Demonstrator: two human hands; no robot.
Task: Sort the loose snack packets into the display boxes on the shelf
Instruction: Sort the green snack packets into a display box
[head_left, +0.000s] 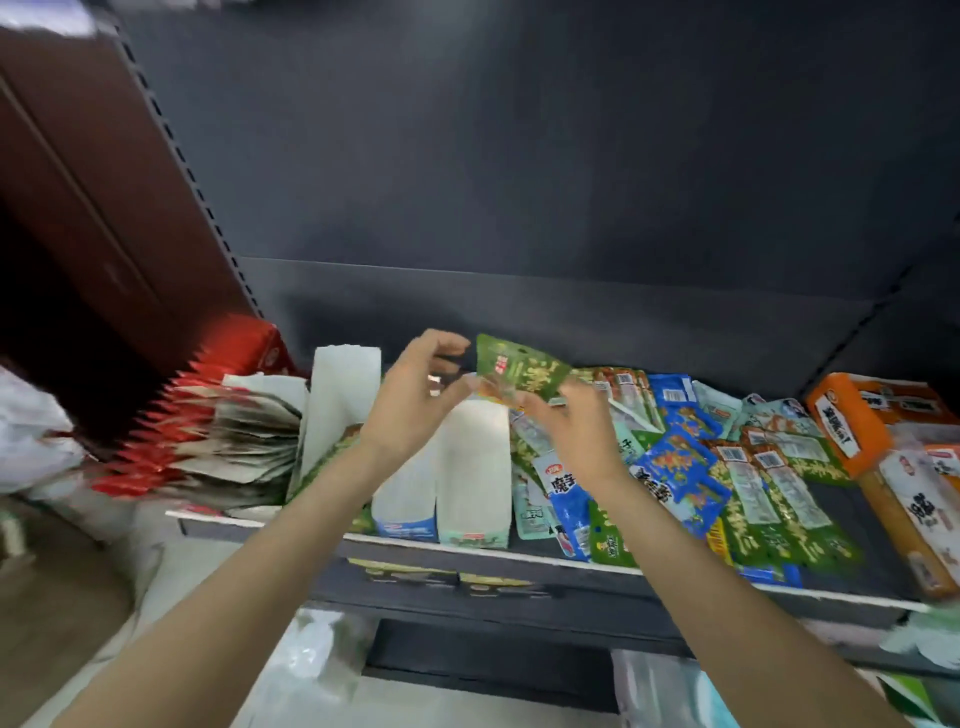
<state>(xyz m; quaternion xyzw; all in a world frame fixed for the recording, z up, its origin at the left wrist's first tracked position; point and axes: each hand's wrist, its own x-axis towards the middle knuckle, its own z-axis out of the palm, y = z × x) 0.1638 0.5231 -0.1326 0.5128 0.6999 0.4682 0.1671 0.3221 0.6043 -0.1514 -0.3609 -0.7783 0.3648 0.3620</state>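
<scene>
My right hand (566, 421) pinches the lower edge of a green snack packet (519, 370) and holds it in the air above the shelf. My left hand (415, 400) hovers just left of the packet with curled fingers; whether its fingertips touch the packet I cannot tell. Below both hands stand white display boxes (475, 457), one with a blue front (405, 514). A heap of loose blue, green and pale packets (675, 478) lies on the shelf to the right.
Red packets (182, 415) stand packed in a red box at the left. An orange box (852, 421) and a long orange carton (914, 514) sit at the right. The shelf's front edge (519, 558) runs below the boxes. A dark back panel rises behind.
</scene>
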